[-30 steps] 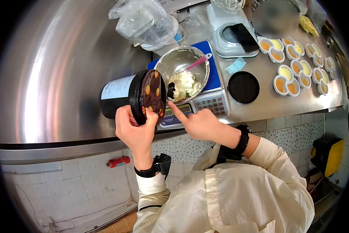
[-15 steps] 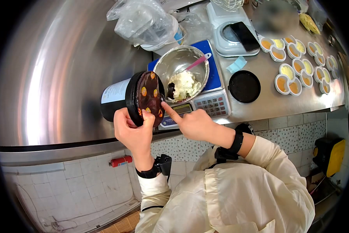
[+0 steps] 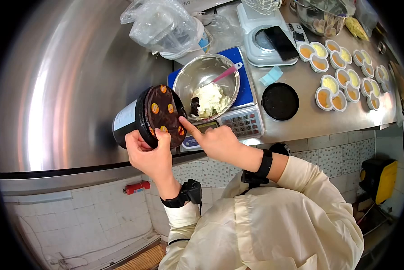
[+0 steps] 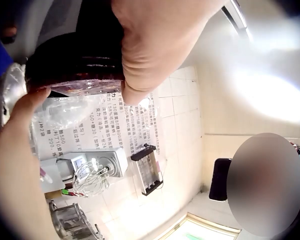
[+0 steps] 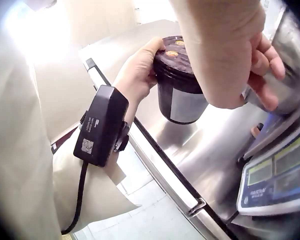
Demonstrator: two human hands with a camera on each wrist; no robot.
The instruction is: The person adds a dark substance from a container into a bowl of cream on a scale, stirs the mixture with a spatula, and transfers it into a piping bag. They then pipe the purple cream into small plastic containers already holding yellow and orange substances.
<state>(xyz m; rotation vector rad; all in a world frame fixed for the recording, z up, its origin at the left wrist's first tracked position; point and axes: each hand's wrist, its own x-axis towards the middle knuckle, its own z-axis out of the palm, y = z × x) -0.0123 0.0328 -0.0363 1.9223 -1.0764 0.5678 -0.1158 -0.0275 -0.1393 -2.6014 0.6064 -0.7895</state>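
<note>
My left hand (image 3: 150, 155) grips a black tub (image 3: 124, 121) with a pale label, its thumb on the dark brown cover film (image 3: 161, 112) printed with orange logos. The tub leans toward the steel mixing bowl (image 3: 181, 92). With its index finger stretched out, my right hand (image 3: 220, 141) touches the film's edge on the bowl side, where a dark gap shows; its other fingers are bent. White cream (image 3: 212, 101), a dark lump (image 3: 194, 106) and a pink-bladed spatula (image 3: 224, 74) are in the bowl. The right wrist view shows the tub (image 5: 182, 105) over the steel counter.
Under the bowl is a blue-topped digital scale (image 3: 242, 123). A black round lid (image 3: 280, 101) lies beside it. Further off stand a grey-white scale (image 3: 265, 54) with a phone (image 3: 280, 42) on it, several filled cups (image 3: 330, 92) and a plastic-covered bucket (image 3: 166, 27).
The tub has tipped so its film faces up more, and has shifted slightly left. My right index finger has moved left from beside the bowl onto the film's edge. The left hand keeps its grip.
</note>
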